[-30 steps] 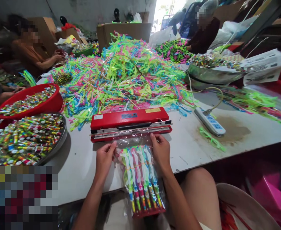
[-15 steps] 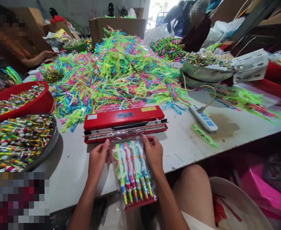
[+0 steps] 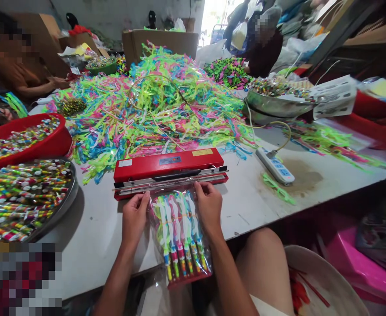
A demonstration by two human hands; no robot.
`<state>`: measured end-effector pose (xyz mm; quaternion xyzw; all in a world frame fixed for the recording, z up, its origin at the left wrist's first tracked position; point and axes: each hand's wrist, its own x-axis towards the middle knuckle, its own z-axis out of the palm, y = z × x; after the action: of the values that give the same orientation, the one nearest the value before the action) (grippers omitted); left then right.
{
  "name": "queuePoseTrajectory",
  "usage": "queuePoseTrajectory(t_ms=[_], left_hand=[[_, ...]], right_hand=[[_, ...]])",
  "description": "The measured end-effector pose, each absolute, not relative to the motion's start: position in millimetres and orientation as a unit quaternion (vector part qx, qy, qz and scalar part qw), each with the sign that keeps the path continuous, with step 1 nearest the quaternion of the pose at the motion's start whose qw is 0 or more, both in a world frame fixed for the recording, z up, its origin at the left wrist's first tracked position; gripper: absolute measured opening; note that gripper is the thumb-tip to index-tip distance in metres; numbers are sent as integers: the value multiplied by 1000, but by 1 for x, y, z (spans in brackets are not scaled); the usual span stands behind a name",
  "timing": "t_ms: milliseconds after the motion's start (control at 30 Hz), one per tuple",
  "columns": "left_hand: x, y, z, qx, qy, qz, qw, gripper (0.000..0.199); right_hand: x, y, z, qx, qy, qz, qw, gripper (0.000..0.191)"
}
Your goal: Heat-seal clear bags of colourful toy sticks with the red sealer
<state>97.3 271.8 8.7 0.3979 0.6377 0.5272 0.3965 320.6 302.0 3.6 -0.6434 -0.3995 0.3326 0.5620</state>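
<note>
Between my hands is a clear plastic bag (image 3: 183, 237) packed with a row of several colourful toy sticks, their bright plastic tops toward the far end and striped tubes toward me. My left hand (image 3: 137, 215) pinches the bag's upper left corner. At the upper right corner, my right hand (image 3: 209, 204) pinches it with thumb and fingers. The bag's far edge reaches the front of a red bar heat sealer (image 3: 169, 164) with a black-handled metal bar. Whether the edge lies inside the sealer's slot, I cannot tell. The bag's lower end hangs past the table edge.
Behind the sealer rises a big heap of neon plastic pieces (image 3: 166, 101). On the left stand a metal bowl (image 3: 73, 193) and a red basin (image 3: 66, 131) of striped tubes. A power strip (image 3: 275, 166) lies right; metal bowls (image 3: 278, 103) stand beyond. Co-workers sit at the far sides.
The bag's far edge and both hands have come slightly closer to the sealer. The grip on both corners stays the same. The whole view has shifted a little.
</note>
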Motion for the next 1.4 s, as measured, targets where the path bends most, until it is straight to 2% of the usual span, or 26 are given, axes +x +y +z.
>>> queuePoseTrajectory(t_ms=[167, 367, 533, 600, 700, 767, 800, 833, 900, 967, 1033, 1100, 1200, 1267, 1400], left_hand=[[101, 276, 6, 374, 643, 533, 402, 45], [97, 266, 9, 386, 657, 505, 406, 51], [66, 260, 67, 506, 676, 463, 268, 40], [53, 282, 101, 562, 639, 452, 267, 31], [46, 341, 140, 585, 583, 407, 390, 24], [47, 383, 152, 588, 572, 294, 490, 22], [49, 401, 154, 598, 565, 223, 523, 21], [51, 416, 154, 606, 559, 158, 543, 22], [54, 437, 149, 621, 551, 63, 554, 24], [56, 446, 141, 631, 546, 14, 551, 26], [58, 451, 136, 646, 534, -13, 545, 23], [61, 455, 133, 682, 505, -58, 526, 15], [65, 460, 136, 751, 428, -181, 468, 9], [66, 463, 139, 778, 387, -240, 433, 15], [59, 462, 144, 795, 397, -229, 397, 21]], right_hand=[[316, 307, 5, -668, -397, 296, 555, 36], [319, 293, 1, -669, -430, 259, 547, 35], [373, 313, 44, -589, -587, 180, 525, 27], [395, 348, 73, -537, -677, 224, 450, 17], [404, 412, 113, -479, -726, 402, 286, 10], [395, 447, 130, -479, -697, 508, 164, 9], [388, 459, 136, -497, -666, 542, 122, 4], [381, 468, 139, -523, -632, 563, 101, 8], [368, 478, 140, -573, -583, 569, 85, 16], [362, 482, 137, -564, -612, 552, 37, 3], [360, 488, 132, -487, -695, 526, -57, 19], [361, 495, 126, -396, -757, 504, -128, 22], [362, 507, 118, -341, -788, 475, -192, 27], [363, 512, 116, -331, -796, 459, -213, 32], [372, 511, 121, -292, -828, 443, -179, 36]])
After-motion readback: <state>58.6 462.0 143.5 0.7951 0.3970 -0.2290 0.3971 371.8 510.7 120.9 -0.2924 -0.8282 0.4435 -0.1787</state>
